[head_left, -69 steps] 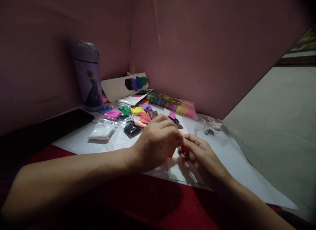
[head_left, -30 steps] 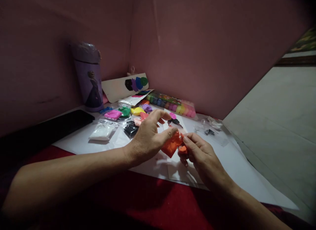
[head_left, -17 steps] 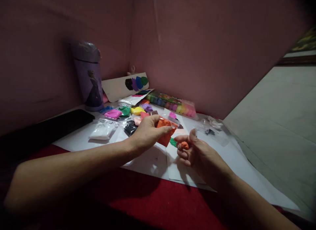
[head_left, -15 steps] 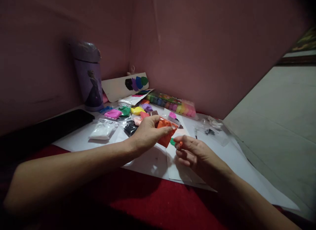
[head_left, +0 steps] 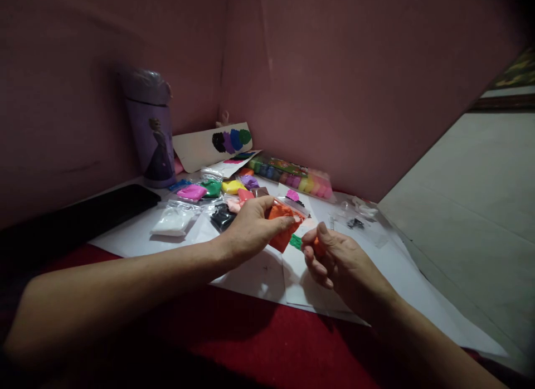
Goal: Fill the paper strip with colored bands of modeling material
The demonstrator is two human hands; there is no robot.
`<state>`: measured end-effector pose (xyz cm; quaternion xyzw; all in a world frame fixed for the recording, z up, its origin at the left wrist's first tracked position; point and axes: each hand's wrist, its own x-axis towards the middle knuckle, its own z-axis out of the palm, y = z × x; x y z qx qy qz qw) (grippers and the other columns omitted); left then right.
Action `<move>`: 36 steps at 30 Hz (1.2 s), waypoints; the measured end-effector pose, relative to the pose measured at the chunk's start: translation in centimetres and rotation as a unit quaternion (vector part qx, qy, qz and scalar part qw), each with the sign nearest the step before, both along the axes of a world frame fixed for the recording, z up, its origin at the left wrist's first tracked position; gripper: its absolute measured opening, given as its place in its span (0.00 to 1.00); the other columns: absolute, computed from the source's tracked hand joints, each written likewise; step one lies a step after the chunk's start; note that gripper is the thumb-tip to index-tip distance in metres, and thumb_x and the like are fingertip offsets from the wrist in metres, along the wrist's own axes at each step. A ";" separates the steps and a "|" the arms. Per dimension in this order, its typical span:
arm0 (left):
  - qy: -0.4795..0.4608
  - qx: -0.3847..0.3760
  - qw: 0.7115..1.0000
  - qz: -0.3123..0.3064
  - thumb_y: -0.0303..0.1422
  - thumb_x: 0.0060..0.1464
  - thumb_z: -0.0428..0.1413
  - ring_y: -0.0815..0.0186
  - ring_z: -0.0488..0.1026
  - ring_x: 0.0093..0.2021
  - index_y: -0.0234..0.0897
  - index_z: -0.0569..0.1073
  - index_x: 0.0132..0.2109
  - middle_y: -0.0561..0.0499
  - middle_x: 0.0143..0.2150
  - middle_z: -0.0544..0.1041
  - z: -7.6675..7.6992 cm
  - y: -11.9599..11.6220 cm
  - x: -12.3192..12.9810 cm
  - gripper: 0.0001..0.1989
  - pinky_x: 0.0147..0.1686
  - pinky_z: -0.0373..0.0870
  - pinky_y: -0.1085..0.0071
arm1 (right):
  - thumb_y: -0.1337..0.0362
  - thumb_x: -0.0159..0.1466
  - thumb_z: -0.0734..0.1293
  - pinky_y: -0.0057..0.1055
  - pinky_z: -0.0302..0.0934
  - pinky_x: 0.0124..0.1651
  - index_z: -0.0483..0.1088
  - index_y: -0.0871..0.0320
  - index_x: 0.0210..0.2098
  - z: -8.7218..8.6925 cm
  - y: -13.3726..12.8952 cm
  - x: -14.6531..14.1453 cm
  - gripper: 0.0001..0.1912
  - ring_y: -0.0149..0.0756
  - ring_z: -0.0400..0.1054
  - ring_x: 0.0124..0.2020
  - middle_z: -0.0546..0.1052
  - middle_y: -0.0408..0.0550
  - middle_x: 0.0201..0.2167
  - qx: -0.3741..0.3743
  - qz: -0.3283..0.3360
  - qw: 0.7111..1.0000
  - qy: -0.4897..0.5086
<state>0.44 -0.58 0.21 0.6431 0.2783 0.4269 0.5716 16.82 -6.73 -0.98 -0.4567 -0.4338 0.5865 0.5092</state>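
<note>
Well, left fingers (head_left: 281,225) grip an orange packet (head_left: 279,241), and right fingers (head_left: 317,270) curl round an orange lump (head_left: 319,248)

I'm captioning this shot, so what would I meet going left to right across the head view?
Bottle → pink packet → black packet → left hand → orange packet → right hand → pale wall.

The left hand (head_left: 252,226) grips 1 zip bag of orange clay (head_left: 280,233); the right hand (head_left: 345,261) holds 1 orange clay lump (head_left: 318,247) nearby.
</note>
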 end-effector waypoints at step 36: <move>0.005 -0.068 0.991 -0.119 0.26 0.42 0.61 0.75 0.63 0.25 0.31 0.69 0.32 0.56 0.25 0.68 -0.1 -0.3 0.0 0.08 0.27 0.58 0.76 | 0.58 0.62 0.65 0.24 0.45 0.17 0.68 0.57 0.31 0.0 -1.1 -0.5 0.08 0.24 0.51 0.17 0.63 0.38 0.20 0.225 -0.084 0.931 -0.273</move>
